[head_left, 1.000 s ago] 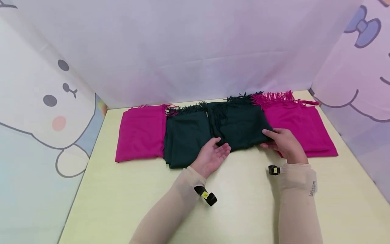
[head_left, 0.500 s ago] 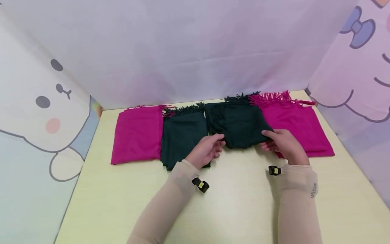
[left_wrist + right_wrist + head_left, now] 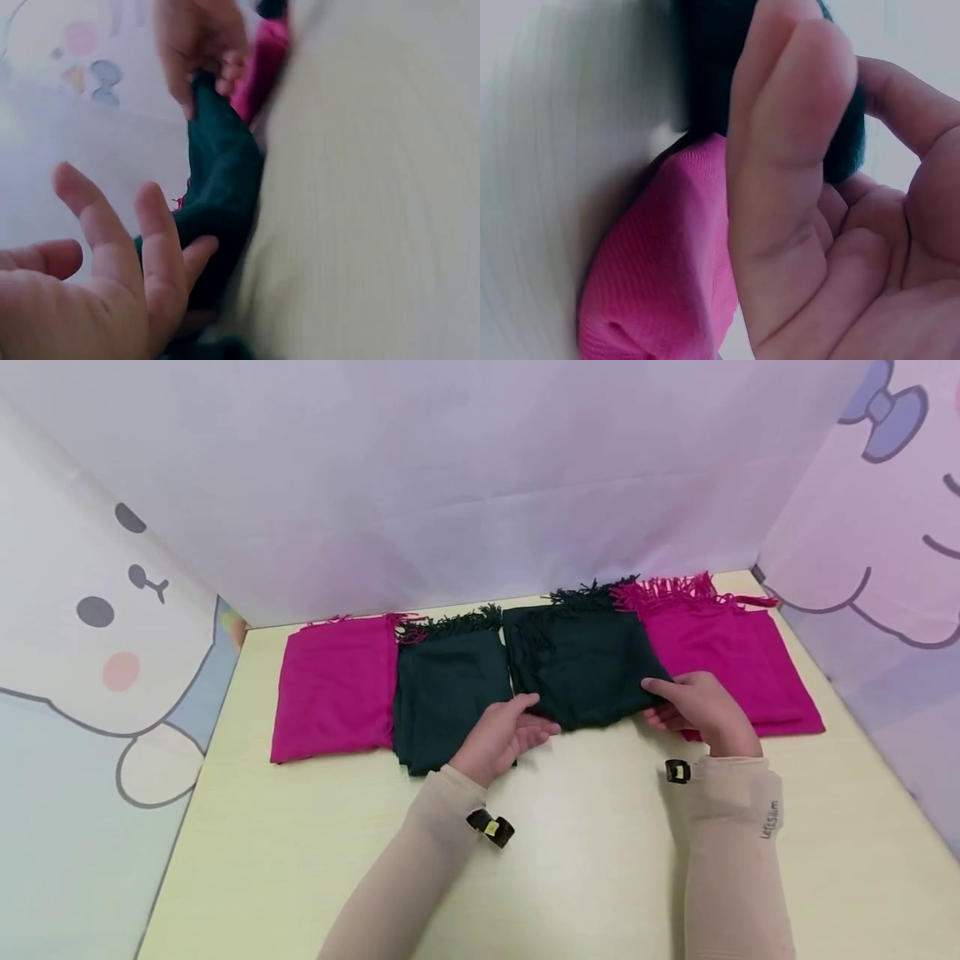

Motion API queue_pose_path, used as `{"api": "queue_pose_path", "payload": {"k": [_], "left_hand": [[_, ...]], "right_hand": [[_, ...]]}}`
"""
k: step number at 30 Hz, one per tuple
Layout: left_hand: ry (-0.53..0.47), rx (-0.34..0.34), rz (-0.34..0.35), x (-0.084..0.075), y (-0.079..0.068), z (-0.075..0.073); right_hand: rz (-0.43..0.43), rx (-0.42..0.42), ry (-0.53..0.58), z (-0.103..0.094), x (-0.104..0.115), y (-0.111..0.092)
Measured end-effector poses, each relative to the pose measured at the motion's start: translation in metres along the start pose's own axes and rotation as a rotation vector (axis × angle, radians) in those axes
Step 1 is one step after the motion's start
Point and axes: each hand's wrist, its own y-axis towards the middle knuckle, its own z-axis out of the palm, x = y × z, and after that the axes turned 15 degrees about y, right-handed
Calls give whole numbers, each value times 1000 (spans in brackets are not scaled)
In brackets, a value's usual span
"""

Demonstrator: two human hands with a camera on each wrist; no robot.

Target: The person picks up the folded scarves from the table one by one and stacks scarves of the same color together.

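Observation:
A folded dark green shawl (image 3: pixel 588 664) with fringe along its back edge lies right of centre in the head view. My right hand (image 3: pixel 701 706) pinches its near right corner, thumb above and fingers below, and lifts that edge slightly. At the near left corner is my left hand (image 3: pixel 498 737), its fingers loosely extended; in the left wrist view those fingers (image 3: pixel 159 247) are spread against the dark green cloth (image 3: pixel 217 169). Beside the right hand is a folded magenta shawl (image 3: pixel 735 668), also seen as magenta cloth (image 3: pixel 667 262) in the right wrist view.
A second dark green folded shawl (image 3: pixel 453 693) and a second magenta one (image 3: pixel 337 689) continue the row to the left. All lie on a pale yellow table (image 3: pixel 585 860). A white cloth backdrop (image 3: pixel 420 485) stands behind; printed cartoon panels (image 3: pixel 90 710) flank the table.
My left hand shifted left, then returned slightly right to the shawl's near left corner, its fingers lower. The right hand kept its pinch. The head view shifted slightly.

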Motion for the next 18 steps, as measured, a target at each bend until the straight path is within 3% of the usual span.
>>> {"api": "queue_pose_path", "payload": {"k": [2,4,8,13,18], "left_hand": [[-140,29,-57,1,4,0],[-168,62,-82,2,9,2],[-58,75,-54,2,18,7],[143,-15,-8,2,19,6],[149,-66,52,-6,13,-2]], "right_hand": [[13,1,-23,-1,2,0],[21,0,-34,-1,4,-1],[-11,-27,-88,2,8,-1],[-91,-78,-190,10,15,-5],[-153,-87,-121,13,24,-9]]}}
